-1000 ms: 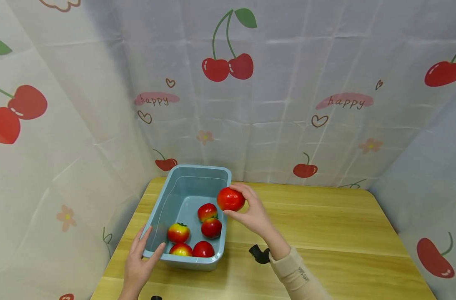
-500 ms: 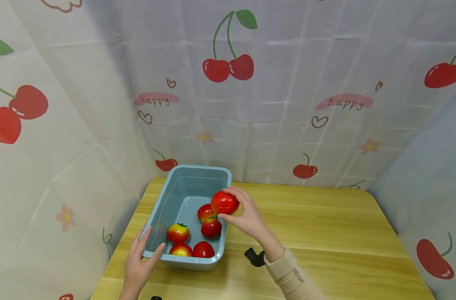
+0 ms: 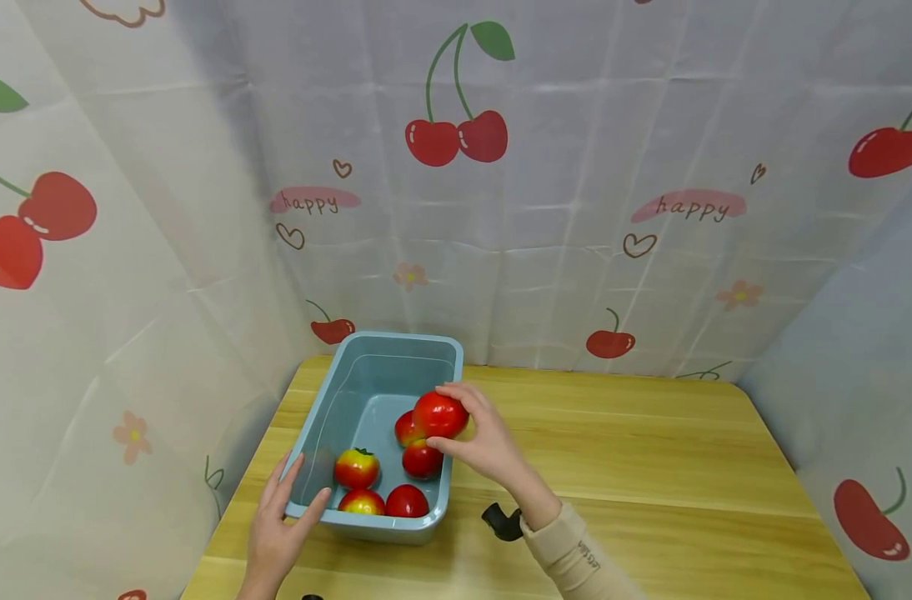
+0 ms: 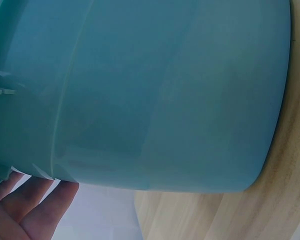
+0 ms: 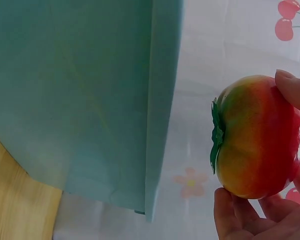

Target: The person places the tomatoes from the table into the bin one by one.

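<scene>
My right hand (image 3: 486, 437) holds a shiny red tomato (image 3: 439, 414) between thumb and fingers, over the right side of a blue-grey plastic bin (image 3: 456, 358). In the right wrist view this tomato (image 5: 257, 140) shows a yellow-orange end with a green leafy cap, higher than the bin's rim (image 5: 165, 100). Inside the bin lie several red and yellow tomatoes, among them a yellow-topped one (image 3: 357, 468) and a deep red one (image 3: 407, 501). The held tomato partly hides one behind it. My left hand (image 3: 276, 529) rests against the bin's near left corner, fingers fairly straight along its outside.
The bin stands at the left of a wooden table (image 3: 651, 467). A black curved object (image 3: 503, 522) lies beside my right sleeve, partly covered by it. Another small dark thing (image 3: 312, 597) shows at the bottom edge. Cherry-print sheets (image 3: 546, 208) enclose the table's back and sides.
My right hand has moved left and toward me with the tomato, from near the bin's right rim to over the tomatoes inside. The left hand and bin have stayed put.
</scene>
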Motion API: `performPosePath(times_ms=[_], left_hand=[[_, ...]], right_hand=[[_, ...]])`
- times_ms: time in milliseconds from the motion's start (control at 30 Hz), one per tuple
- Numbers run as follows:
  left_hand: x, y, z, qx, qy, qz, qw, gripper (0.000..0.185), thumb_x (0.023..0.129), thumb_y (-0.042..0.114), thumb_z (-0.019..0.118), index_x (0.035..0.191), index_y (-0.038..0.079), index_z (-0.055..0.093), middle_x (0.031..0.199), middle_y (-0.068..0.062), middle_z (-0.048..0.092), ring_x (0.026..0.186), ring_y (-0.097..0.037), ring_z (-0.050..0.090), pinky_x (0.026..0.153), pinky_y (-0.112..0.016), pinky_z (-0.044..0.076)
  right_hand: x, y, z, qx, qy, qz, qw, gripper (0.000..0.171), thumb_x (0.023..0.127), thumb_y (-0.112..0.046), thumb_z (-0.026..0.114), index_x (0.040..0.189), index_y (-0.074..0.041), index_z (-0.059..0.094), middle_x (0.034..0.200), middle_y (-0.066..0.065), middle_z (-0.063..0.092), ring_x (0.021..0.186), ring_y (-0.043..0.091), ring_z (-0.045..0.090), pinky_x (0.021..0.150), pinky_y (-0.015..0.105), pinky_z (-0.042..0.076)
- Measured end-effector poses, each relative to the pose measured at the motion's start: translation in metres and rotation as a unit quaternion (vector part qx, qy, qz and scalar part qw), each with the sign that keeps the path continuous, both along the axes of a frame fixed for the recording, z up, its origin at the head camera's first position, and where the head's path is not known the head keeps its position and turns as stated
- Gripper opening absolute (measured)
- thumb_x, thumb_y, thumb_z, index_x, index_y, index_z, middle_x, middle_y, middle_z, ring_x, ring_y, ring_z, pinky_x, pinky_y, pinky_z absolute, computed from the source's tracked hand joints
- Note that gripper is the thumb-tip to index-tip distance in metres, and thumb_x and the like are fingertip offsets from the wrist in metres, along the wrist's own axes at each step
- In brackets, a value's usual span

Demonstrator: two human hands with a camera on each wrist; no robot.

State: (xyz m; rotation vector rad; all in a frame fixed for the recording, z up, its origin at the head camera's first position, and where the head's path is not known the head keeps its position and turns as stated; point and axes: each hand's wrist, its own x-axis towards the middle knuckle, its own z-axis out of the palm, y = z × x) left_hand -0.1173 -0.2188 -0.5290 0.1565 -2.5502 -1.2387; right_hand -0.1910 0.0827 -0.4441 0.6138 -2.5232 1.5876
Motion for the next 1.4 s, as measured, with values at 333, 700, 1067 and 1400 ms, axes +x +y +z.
performPosePath(times_ms=[333, 700, 1067, 1400], left_hand=[[0.0002, -0.0003, -0.0001, -0.001, -0.002, -0.001, 1.0, 0.066, 0.083, 0.038, 0.071, 0.139, 0.014, 0.047, 0.148, -0.009, 0.032, 0.13, -0.037, 0.032, 0.095, -0.064, 0.031], [0.0, -0.001, -0.0009, -0.001, -0.005, 0.001, 1.0, 0.066, 0.083, 0.04, 0.071, 0.139, 0.014, 0.047, 0.148, -0.01, 0.032, 0.131, -0.037, 0.032, 0.096, -0.063, 0.031], [-0.0001, -0.0011, 0.0004, 0.001, -0.011, 0.002, 0.9999, 0.067, 0.083, 0.04, 0.07, 0.14, 0.015, 0.046, 0.149, -0.009, 0.031, 0.131, -0.037, 0.032, 0.096, -0.062, 0.03], [-0.0002, 0.0003, 0.0032, -0.006, -0.021, 0.003, 0.9998, 0.067, 0.084, 0.041, 0.069, 0.141, 0.015, 0.045, 0.149, -0.011, 0.03, 0.13, -0.038, 0.033, 0.096, -0.064, 0.032]], right_hand=[[0.0023, -0.0053, -0.004, 0.005, -0.027, 0.016, 0.999, 0.061, 0.077, -0.028, 0.079, 0.132, -0.022, 0.052, 0.138, -0.001, 0.044, 0.124, 0.025, 0.042, 0.088, 0.044, 0.047], [0.0029, -0.0061, -0.0066, 0.006, -0.026, 0.03, 0.999, 0.061, 0.078, -0.028, 0.077, 0.133, -0.02, 0.051, 0.139, 0.0, 0.042, 0.123, 0.024, 0.042, 0.092, 0.045, 0.045], [0.004, -0.0027, -0.0078, 0.004, -0.034, 0.034, 0.999, 0.059, 0.081, -0.028, 0.075, 0.133, -0.016, 0.05, 0.139, 0.003, 0.042, 0.122, 0.031, 0.043, 0.096, 0.047, 0.041], [0.0049, 0.0019, -0.0074, 0.005, -0.049, 0.034, 0.998, 0.059, 0.082, -0.026, 0.074, 0.134, -0.014, 0.049, 0.139, 0.005, 0.042, 0.121, 0.033, 0.044, 0.095, 0.05, 0.042]])
